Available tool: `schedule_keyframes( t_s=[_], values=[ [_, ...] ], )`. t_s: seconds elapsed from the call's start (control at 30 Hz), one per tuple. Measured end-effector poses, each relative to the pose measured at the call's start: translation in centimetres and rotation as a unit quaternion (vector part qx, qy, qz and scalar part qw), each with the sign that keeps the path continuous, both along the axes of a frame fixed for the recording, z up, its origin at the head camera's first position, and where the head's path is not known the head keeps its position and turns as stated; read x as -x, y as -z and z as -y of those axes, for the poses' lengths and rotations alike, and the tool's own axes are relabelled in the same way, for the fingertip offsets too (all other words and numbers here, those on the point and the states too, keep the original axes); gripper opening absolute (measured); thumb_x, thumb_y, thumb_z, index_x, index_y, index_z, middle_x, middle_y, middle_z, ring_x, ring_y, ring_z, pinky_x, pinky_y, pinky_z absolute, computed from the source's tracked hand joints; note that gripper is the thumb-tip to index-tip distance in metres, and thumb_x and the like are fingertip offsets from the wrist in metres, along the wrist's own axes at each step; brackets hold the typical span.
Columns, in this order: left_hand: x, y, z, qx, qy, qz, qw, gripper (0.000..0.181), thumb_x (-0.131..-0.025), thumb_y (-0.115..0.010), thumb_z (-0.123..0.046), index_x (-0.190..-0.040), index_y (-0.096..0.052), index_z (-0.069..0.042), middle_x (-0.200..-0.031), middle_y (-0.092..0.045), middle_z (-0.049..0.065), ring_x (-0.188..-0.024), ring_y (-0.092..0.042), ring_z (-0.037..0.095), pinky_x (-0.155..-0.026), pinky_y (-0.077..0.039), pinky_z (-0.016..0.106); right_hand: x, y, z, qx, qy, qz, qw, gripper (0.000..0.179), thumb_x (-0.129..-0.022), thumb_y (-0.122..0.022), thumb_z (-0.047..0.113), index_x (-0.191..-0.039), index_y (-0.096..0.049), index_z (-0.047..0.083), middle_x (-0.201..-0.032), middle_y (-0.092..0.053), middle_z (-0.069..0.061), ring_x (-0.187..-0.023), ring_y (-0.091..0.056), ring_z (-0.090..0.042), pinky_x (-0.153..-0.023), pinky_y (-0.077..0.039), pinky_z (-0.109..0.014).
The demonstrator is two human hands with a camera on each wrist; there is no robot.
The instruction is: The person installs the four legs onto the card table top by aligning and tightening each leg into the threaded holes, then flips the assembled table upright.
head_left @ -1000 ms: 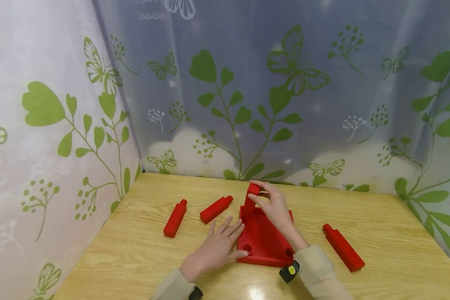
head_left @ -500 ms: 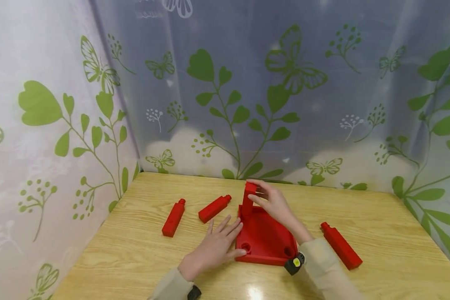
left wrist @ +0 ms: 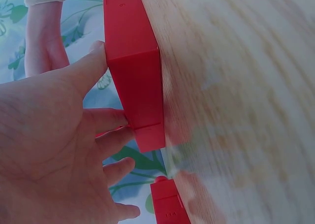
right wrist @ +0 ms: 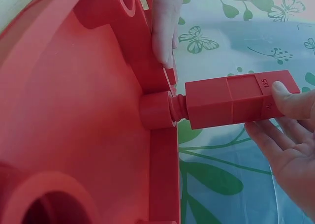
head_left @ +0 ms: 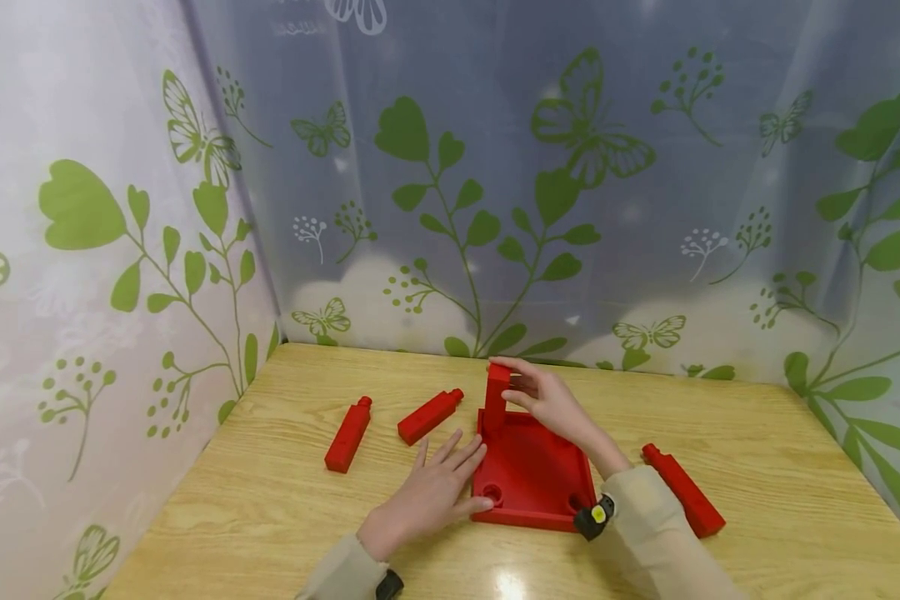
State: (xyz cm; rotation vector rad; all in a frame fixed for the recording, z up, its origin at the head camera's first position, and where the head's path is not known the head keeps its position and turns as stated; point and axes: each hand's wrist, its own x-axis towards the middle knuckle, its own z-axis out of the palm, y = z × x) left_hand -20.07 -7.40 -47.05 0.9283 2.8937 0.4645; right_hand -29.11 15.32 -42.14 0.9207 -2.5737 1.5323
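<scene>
A square red tray-like piece with raised edges and round corner sockets lies on the table. At its far left corner stands a square red leg, gripped near its top between the thumb and fingers of my right hand. In the right wrist view, the leg's threaded end sits partly in the socket, with some thread showing. My left hand rests against the tray's left side, fingers spread and fairly straight. The left wrist view shows its thumb and fingertips touching the red side wall.
Two loose red legs with threaded ends, one farther left and one nearer the tray, lie on the wooden table. Another leg lies to the right, partly behind the right sleeve. A patterned curtain hangs behind.
The leg in my right hand has become more upright over the corner socket. My right wrist has swung slightly to the right, and the thumb has shifted on the leg. My left hand stays put.
</scene>
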Motion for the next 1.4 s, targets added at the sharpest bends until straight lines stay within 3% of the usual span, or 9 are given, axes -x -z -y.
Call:
schedule_keyframes(
  t_s=[0.27, 0.43, 0.63, 0.73, 0.87, 1.0, 1.17, 1.4],
  values=[
    [0.0, -0.1, 0.0, 0.0, -0.002, -0.001, 1.0, 0.075, -0.1, -0.055, -0.054, -0.158, -0.037, -0.009, -0.165, -0.03, 0.005, -0.155, -0.018, 0.034, -0.118, -0.013, 0.069, 0.2, 0.0, 0.0, 0.009, -0.008, 0.002, 0.9999, 0.052, -0.095, -0.066, 0.001, -0.146, -0.053, 0.006, -0.136, -0.062, -0.018, -0.123, -0.062, -0.037, -0.1, -0.052, -0.048],
    [0.0, -0.1, 0.0, 0.006, -0.002, 0.001, 1.0, 0.076, -0.1, -0.054, -0.054, -0.158, -0.036, -0.009, -0.166, -0.03, 0.004, -0.155, -0.017, 0.033, -0.118, -0.013, 0.07, 0.2, 0.0, 0.3, 0.018, -0.002, 0.024, 0.9995, 0.052, -0.093, -0.071, 0.004, -0.143, -0.054, 0.006, -0.131, -0.063, -0.019, -0.119, -0.063, -0.039, -0.094, -0.056, -0.048],
    [0.0, -0.2, 0.0, 0.005, -0.001, -0.003, 1.0, 0.075, -0.1, -0.055, -0.053, -0.157, -0.037, -0.009, -0.165, -0.031, 0.005, -0.155, -0.018, 0.034, -0.117, -0.014, 0.071, 0.2, 0.0, 1.3, 0.009, 0.047, -0.002, 0.9988, 0.05, -0.086, -0.082, 0.011, -0.128, -0.057, 0.003, -0.122, -0.064, -0.016, -0.113, -0.065, -0.037, -0.097, -0.054, -0.051],
    [-0.1, -0.3, 0.0, 0.004, 0.002, -0.005, 1.0, 0.075, -0.1, -0.055, -0.053, -0.157, -0.038, -0.008, -0.165, -0.032, 0.006, -0.154, -0.019, 0.034, -0.116, -0.015, 0.071, 0.1, 0.2, 1.9, -0.017, 0.078, -0.027, 0.9964, 0.048, -0.084, -0.084, 0.014, -0.123, -0.06, 0.005, -0.117, -0.065, -0.012, -0.104, -0.068, -0.032, -0.092, -0.057, -0.048],
    [-0.2, -0.4, 0.0, 0.005, 0.004, -0.009, 0.9999, 0.074, -0.1, -0.056, -0.053, -0.157, -0.038, -0.008, -0.164, -0.033, 0.007, -0.154, -0.02, 0.035, -0.116, -0.017, 0.071, 0.2, 0.5, 2.5, -0.046, 0.107, -0.064, 0.9911, 0.045, -0.085, -0.084, 0.018, -0.123, -0.064, 0.005, -0.115, -0.064, -0.012, -0.094, -0.067, -0.027, -0.083, -0.059, -0.043],
    [-0.2, -0.4, 0.0, 0.005, 0.002, -0.002, 1.0, 0.075, -0.1, -0.055, -0.053, -0.158, -0.037, -0.008, -0.165, -0.032, 0.006, -0.154, -0.019, 0.034, -0.117, -0.016, 0.071, 0.3, 0.6, 2.8, -0.047, 0.116, -0.062, 0.9902, 0.041, -0.088, -0.081, 0.018, -0.124, -0.066, 0.006, -0.117, -0.066, -0.012, -0.092, -0.066, -0.025, -0.082, -0.059, -0.042],
    [-0.1, -0.4, 0.0, 0.007, 0.0, 0.0, 1.0, 0.076, -0.1, -0.055, -0.053, -0.158, -0.036, -0.009, -0.165, -0.031, 0.005, -0.155, -0.018, 0.034, -0.117, -0.016, 0.07, 0.4, 0.8, 2.7, -0.029, 0.105, -0.032, 0.9935, 0.041, -0.089, -0.079, 0.017, -0.126, -0.065, 0.006, -0.12, -0.067, -0.012, -0.099, -0.067, -0.026, -0.088, -0.058, -0.044],
    [-0.2, -0.2, 0.0, -0.004, -0.004, 0.011, 0.9999, 0.076, -0.1, -0.055, -0.053, -0.158, -0.035, -0.009, -0.166, -0.029, 0.005, -0.155, -0.016, 0.034, -0.118, -0.011, 0.069, 0.6, 1.5, 1.8, 0.04, 0.03, 0.0, 0.9988, 0.051, -0.09, -0.078, 0.012, -0.137, -0.059, 0.01, -0.134, -0.063, -0.011, -0.117, -0.063, -0.03, -0.1, -0.05, -0.055]
  ],
)
